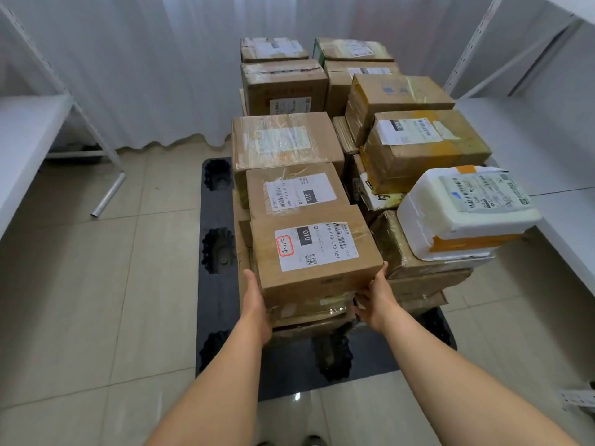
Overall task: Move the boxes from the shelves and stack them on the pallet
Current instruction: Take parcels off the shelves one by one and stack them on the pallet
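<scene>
A brown cardboard box (314,252) with a white "010" label sits on top of the near left stack on the black pallet (215,284). My left hand (256,300) presses flat against its left side and my right hand (375,297) holds its right lower corner, fingers tucked under and hidden. Several other taped cardboard boxes (286,140) are stacked behind and beside it. A white foam box (463,207) lies on the right stack.
White metal shelves stand on the left (29,133) and right (547,149), their boards bare in view. A loose metal tube (108,196) lies on the tiled floor at the left. White curtain hangs behind the pallet.
</scene>
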